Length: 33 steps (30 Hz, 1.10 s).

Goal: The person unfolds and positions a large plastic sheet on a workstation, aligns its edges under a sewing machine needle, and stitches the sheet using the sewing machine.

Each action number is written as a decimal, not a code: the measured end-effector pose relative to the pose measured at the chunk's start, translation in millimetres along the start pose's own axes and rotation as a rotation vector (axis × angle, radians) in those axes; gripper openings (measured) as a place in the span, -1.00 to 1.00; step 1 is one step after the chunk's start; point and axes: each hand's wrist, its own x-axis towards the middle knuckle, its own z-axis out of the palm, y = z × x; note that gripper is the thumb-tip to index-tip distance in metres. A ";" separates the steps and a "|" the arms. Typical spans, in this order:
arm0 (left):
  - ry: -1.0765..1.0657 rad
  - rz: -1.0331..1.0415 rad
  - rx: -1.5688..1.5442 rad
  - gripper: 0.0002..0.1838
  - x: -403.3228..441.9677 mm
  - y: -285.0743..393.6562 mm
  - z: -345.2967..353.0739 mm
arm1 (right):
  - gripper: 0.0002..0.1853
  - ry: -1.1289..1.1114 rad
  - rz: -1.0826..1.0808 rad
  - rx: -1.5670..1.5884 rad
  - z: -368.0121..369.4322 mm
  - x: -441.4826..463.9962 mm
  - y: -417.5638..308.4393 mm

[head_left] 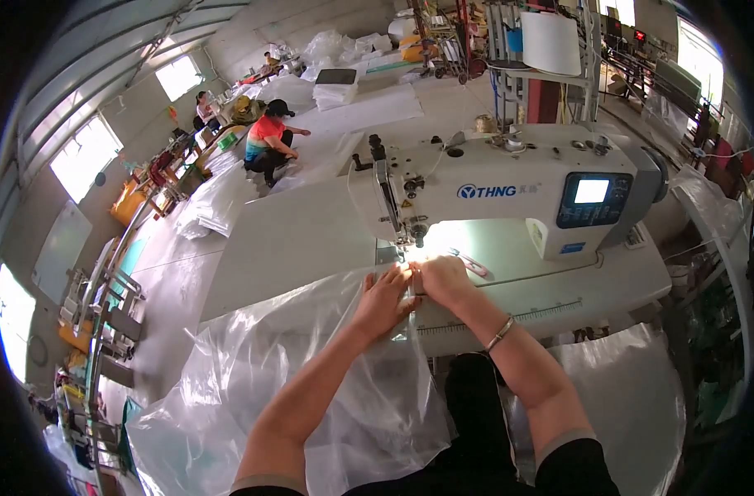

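In front of me stands a white sewing machine (pixel 493 186), its lit needle area (pixel 405 250) just beyond my fingertips. A translucent plastic sheet (pixel 311 364) drapes from the machine bed over my lap. My left hand (pixel 385 302) lies flat on the sheet's upper edge, fingers stretched toward the presser foot and thumb apart. Close to the needle, my right hand (pixel 443 279) is closed, its fingers pinching the sheet's edge; the fingertips are partly hidden by glare. A small pair of pink-handled thread snips (pixel 473 264) rests on the bed right of my right hand.
A ruler strip (pixel 542 312) runs along the bed's front edge. More plastic sheeting (pixel 617 397) hangs at my right. Beyond the table, a person in a bright shirt (pixel 269 140) crouches among stacked sheets. A white thread cone (pixel 550 43) stands on a rack behind the machine.
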 end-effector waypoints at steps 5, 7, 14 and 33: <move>-0.018 0.023 0.020 -0.38 6.3 -7.4 3.1 | -0.80 -0.089 0.163 0.025 1.0 1.8 5.4; -0.025 0.012 -0.029 -0.39 7.2 -7.1 1.8 | -0.81 0.018 0.199 0.165 2.8 1.4 10.0; 0.017 -0.021 0.021 -0.42 11.2 -10.4 3.9 | -0.83 0.349 0.436 0.841 -5.8 18.5 13.2; 0.127 0.038 -0.002 -0.55 13.2 -11.0 6.1 | -0.80 0.432 0.426 0.614 4.9 30.4 20.7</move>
